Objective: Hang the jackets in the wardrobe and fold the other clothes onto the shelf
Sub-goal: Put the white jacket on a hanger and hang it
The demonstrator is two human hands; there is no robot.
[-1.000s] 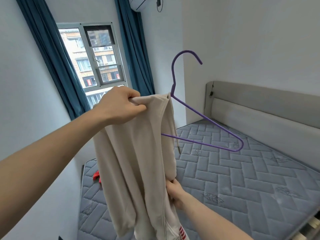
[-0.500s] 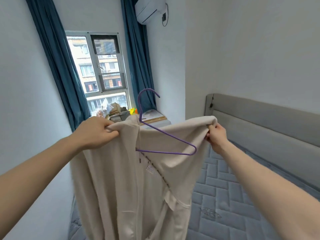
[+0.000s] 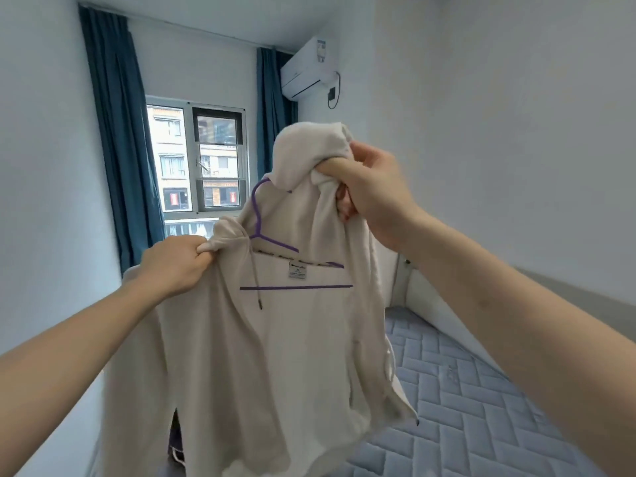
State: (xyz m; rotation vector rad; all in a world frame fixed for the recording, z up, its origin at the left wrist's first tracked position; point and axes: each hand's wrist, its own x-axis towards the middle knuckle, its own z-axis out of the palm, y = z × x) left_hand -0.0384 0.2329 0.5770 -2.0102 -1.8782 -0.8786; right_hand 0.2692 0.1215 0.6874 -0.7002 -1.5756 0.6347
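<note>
A cream hooded jacket (image 3: 292, 346) hangs in the air in front of me with its inside and neck label facing me. A purple wire hanger (image 3: 296, 287) sits inside it; its hook sticks up behind the collar, and both ends are hidden by cloth. My left hand (image 3: 179, 261) grips the bunched left shoulder of the jacket. My right hand (image 3: 370, 191) is raised higher and grips the bunched hood and right shoulder cloth. The wardrobe and shelf are out of view.
A bed with a grey-blue quilted mattress (image 3: 464, 401) and grey headboard (image 3: 568, 297) fills the lower right. A window (image 3: 199, 160) with blue curtains (image 3: 117, 139) is straight ahead, an air conditioner (image 3: 306, 68) up high. White walls stand close on both sides.
My right hand rose from the right shoulder seam and now grips the hood higher up. The jacket closed over the hanger's right arm. My view tilted upward.
</note>
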